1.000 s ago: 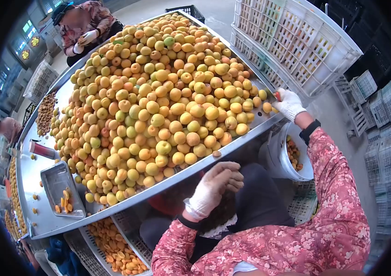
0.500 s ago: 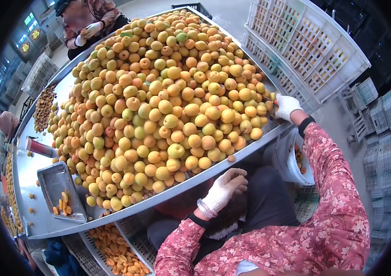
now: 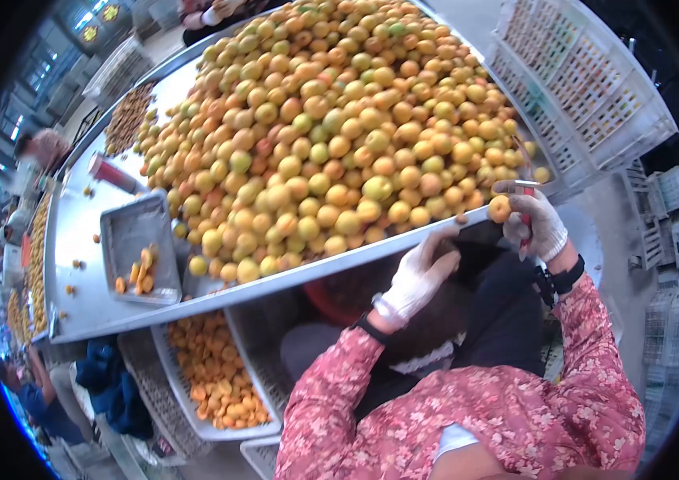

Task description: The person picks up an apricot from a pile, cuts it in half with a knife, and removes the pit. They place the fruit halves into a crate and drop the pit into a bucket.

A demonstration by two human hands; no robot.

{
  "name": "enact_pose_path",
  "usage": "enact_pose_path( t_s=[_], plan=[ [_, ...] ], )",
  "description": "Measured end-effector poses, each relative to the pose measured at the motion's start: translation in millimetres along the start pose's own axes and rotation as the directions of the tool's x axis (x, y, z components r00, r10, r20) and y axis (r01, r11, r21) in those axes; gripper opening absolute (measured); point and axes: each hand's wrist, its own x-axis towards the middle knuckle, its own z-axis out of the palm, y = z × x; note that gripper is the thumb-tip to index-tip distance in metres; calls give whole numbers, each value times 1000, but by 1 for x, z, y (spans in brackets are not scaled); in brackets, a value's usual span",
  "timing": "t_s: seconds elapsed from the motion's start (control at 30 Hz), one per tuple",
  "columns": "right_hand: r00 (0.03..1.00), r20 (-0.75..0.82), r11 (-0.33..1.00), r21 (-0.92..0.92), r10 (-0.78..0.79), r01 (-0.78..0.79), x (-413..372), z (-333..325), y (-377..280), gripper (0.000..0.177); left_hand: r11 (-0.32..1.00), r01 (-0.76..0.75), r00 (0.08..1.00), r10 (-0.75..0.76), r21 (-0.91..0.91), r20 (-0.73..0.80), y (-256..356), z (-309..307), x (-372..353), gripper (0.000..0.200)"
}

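My right hand (image 3: pixel 543 226), in a white glove, is closed on a yellow-orange apricot (image 3: pixel 499 209) and a slim red-handled tool (image 3: pixel 526 230) whose exact kind I cannot make out. It is just off the near right edge of the metal table (image 3: pixel 83 316). My left hand (image 3: pixel 419 276), also gloved, hovers by the same edge, its fingers loosely bent and apart, with nothing visible in them. A big heap of apricots (image 3: pixel 307 160) covers much of the tabletop. On the left, a metal tray (image 3: pixel 119 240) holds several halved apricots (image 3: pixel 145 270).
Below the table edge is a white crate (image 3: pixel 165 352) of apricot halves. A red cylindrical container (image 3: pixel 111 172) lies near the tray, with a pit pile (image 3: pixel 127 120) behind. White slatted crates (image 3: pixel 587 80) stand at right. Another person's gloved hands (image 3: pixel 215 14) show at the far side.
My right hand has come back from the heap's right edge towards me, now with an apricot showing in it. My left hand's fingers have spread a little. The view has shifted.
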Motion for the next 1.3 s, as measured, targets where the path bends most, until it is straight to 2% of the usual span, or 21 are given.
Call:
enact_pose_path(
  t_s=[0.07,0.13,0.23,0.33,0.4,0.43,0.5,0.53,0.6,0.7,0.73,0.8,0.83,0.87,0.93,0.97,1.0,1.1,1.17,1.2,1.3],
  plan=[
    [988,144,986,147,58,-79,-15,35,17,32,998,-60,998,61,34,-30,3,-4,-10,52],
    [981,164,984,129,103,-125,-23,60,37,29,970,-76,997,76,-232,-10,4,-5,-20,56],
    [994,85,998,-19,67,-66,-25,88,56,24,960,-185,983,179,-212,-46,11,-10,-33,56],
    [998,8,915,-398,-65,62,-28,102,63,28,924,-114,992,126,-366,9,-8,-18,-36,51],
    [987,89,814,-558,-132,159,-28,106,66,29,847,-86,996,73,-525,-46,-12,-19,-38,48],
    [975,129,770,-599,-179,220,-27,102,68,29,827,-144,989,108,-543,-98,-10,-18,-39,45],
    [959,174,718,-636,-223,282,-29,100,70,29,816,-121,992,77,-565,-101,0,-26,-44,43],
    [972,116,805,-545,-203,233,-32,102,69,30,804,-96,993,41,-586,-108,5,-32,-47,42],
    [984,62,880,-440,-168,178,-37,104,66,32,806,-93,990,13,-584,-140,19,-43,-53,38],
    [956,243,918,-317,-164,238,-44,106,62,36,850,-93,982,-9,-519,-190,31,-56,-62,36],
    [958,237,920,-315,-162,233,-44,110,65,36,868,-127,981,39,-480,-188,27,-59,-63,38],
    [929,300,891,-330,-215,313,-45,119,72,53,884,-153,980,80,-442,-180,19,-60,-64,39],
    [904,347,844,-378,-251,379,-45,124,72,45,906,-144,979,71,-399,-192,15,-58,-64,43],
    [921,334,844,-419,-199,335,-48,130,68,36,926,-135,977,65,-353,-204,12,-57,-64,47],
    [872,415,711,-529,-259,463,-44,130,72,23,927,-134,980,72,-349,-186,11,-53,-65,50],
    [882,406,717,-539,-240,443,-46,132,70,20,928,-140,981,84,-345,-174,11,-50,-65,53],
    [885,400,717,-541,-240,439,-48,133,67,20,928,-137,982,82,-348,-168,10,-49,-63,53],
    [853,451,548,-657,-264,517,-48,134,66,19,913,-199,969,129,-357,-209,10,-47,-60,43],
    [838,450,504,-670,-307,545,-46,130,74,20,968,-180,966,140,-176,-217,16,-47,-62,59],
    [819,455,456,-681,-350,573,-46,129,76,20,968,-181,967,142,-175,-214,19,-45,-62,59],
    [816,450,464,-672,-364,577,-50,130,76,18,976,-185,955,151,-116,-255,24,-39,-64,58]
  ],
)
